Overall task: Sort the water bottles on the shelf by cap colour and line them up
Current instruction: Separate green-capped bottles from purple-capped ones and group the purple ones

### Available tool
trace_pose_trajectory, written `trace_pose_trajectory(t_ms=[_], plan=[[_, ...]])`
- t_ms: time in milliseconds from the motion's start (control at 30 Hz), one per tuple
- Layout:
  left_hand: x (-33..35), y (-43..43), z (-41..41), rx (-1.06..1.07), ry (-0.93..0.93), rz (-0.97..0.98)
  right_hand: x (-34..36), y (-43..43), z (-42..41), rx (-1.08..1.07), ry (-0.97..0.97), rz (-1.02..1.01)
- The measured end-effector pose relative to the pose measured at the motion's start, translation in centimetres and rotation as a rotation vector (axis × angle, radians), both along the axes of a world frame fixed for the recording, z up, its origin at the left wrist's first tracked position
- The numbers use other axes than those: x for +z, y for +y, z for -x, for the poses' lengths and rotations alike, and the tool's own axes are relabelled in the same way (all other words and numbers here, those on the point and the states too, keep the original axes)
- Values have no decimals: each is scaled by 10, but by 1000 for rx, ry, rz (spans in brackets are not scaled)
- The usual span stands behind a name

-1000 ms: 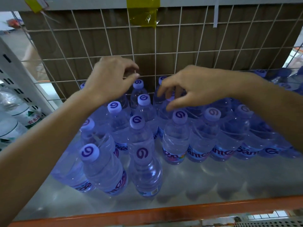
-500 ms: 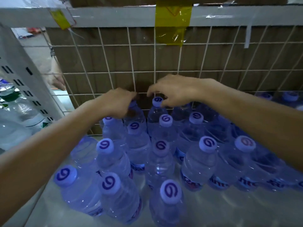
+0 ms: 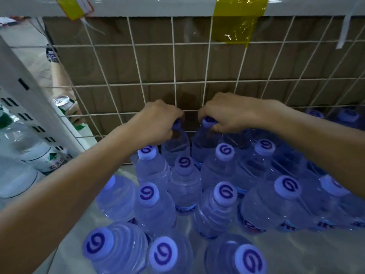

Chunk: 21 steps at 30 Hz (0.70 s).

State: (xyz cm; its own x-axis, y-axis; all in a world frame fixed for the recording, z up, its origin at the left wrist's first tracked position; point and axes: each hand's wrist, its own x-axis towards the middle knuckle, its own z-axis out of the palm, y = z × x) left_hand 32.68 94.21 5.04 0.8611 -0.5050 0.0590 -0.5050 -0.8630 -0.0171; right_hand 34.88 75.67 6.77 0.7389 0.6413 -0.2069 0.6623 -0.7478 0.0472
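Note:
Several clear water bottles with pale lilac caps bearing a purple swirl stand packed on the white shelf [image 3: 308, 252]. My left hand [image 3: 156, 120] is closed over the cap and neck of a back-row bottle [image 3: 176, 144] against the wire grid. My right hand [image 3: 223, 113] grips the cap of the neighbouring back-row bottle [image 3: 204, 144]. Both bottles stand upright, side by side. Closer rows fill the foreground, such as a front bottle [image 3: 166, 254] and a middle bottle [image 3: 225, 191].
A white wire grid [image 3: 174, 62] with brown cardboard behind closes the shelf's back. A white perforated upright [image 3: 29, 99] borders the left; beyond it stand green-labelled bottles [image 3: 42, 157] and another person's hand with a can [image 3: 65, 104]. Yellow tape [image 3: 237, 18] hangs above.
Both hands have reached further back and closed on the caps of two rear bottles. The camera has moved closer, so the bottles appear larger and lower in view.

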Motion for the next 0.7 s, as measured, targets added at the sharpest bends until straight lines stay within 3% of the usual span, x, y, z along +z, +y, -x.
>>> trace_pose_trajectory(t_ms=[233, 400, 500, 700], plan=[[-11, 8, -1, 15, -21, 9, 6, -8, 9, 6, -22, 19], [-7, 10, -6, 50, 70, 147, 33, -13, 39, 83, 109, -169], [-8, 9, -6, 85, 48, 205, 33, -19, 53, 73, 251, -56], [-7, 8, -7, 44, 93, 199, 14, -20, 57, 69, 226, -52]])
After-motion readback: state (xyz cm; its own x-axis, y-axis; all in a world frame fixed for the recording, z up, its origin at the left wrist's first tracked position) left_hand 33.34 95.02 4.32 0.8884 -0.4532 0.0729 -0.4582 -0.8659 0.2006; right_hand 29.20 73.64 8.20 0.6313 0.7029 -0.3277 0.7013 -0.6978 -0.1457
